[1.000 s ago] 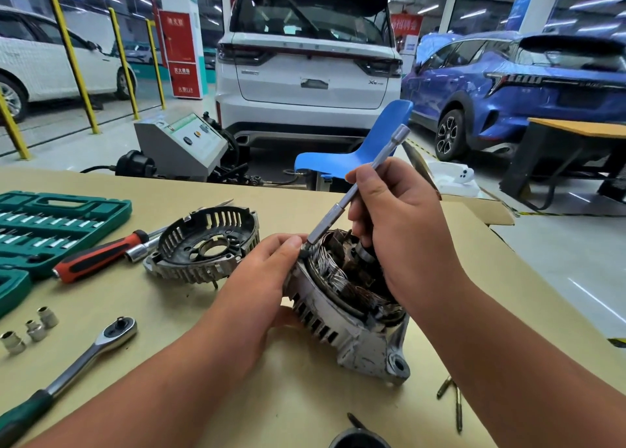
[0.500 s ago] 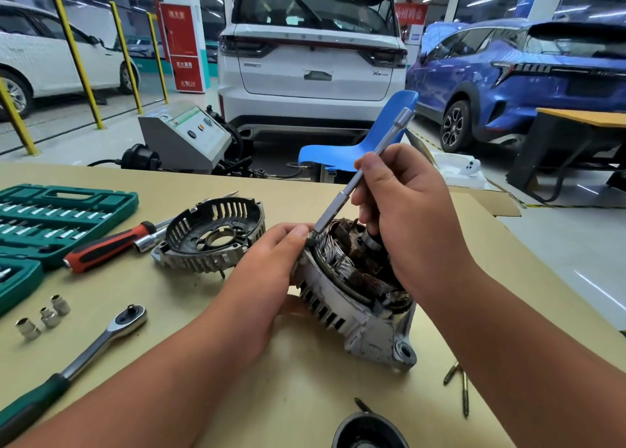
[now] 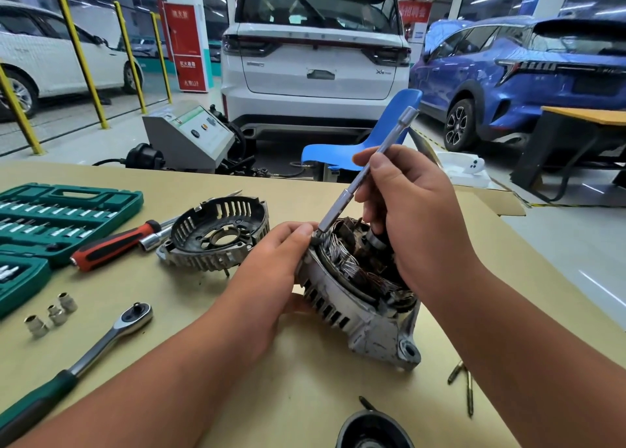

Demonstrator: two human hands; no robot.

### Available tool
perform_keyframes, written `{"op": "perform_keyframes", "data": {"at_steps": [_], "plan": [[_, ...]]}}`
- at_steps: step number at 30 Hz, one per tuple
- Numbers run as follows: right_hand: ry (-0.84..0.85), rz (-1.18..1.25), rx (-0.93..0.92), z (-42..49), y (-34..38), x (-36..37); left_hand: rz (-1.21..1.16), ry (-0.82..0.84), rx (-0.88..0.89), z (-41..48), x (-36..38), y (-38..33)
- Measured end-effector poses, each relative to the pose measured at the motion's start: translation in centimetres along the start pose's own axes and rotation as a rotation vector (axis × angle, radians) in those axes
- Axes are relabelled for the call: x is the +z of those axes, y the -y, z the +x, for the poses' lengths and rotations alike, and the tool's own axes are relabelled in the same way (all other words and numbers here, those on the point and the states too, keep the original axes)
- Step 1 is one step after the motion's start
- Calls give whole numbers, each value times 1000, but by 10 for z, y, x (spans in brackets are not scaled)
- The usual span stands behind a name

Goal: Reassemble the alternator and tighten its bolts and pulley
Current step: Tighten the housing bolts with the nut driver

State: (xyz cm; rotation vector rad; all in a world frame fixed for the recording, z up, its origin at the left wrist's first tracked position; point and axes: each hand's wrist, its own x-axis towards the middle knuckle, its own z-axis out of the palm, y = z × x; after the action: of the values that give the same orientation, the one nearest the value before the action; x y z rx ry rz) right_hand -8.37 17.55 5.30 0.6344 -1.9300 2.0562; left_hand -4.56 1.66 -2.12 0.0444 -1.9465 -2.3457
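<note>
Gripping the alternator (image 3: 352, 315) by its rim with the left hand (image 3: 271, 271), right hand (image 3: 416, 217) pinching a tilted extension bar (image 3: 367, 173) against its top edge, end cover (image 3: 220, 241) just left.

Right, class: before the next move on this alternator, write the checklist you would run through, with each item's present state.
1. Alternator body steadied: ok, left hand holds its rim.
2. Extension bar held: ok, right hand pinches its shaft.
3. Bar tip seated on a fastener: cannot tell, too small beside the thumb.
4. Rear cover fitted: not ok, lies apart on the table.
5. Ratchet on bar: not ok, lies on table.
6. Long bolts inserted: not ok, some lie beside the body.
</note>
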Motion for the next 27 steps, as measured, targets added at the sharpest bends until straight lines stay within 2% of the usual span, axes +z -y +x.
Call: {"op": "perform_keyframes", "data": {"at_steps": [27], "plan": [[2, -21, -14, 2, -2, -1, -4, -12, -19, -1, 1, -1]]}}
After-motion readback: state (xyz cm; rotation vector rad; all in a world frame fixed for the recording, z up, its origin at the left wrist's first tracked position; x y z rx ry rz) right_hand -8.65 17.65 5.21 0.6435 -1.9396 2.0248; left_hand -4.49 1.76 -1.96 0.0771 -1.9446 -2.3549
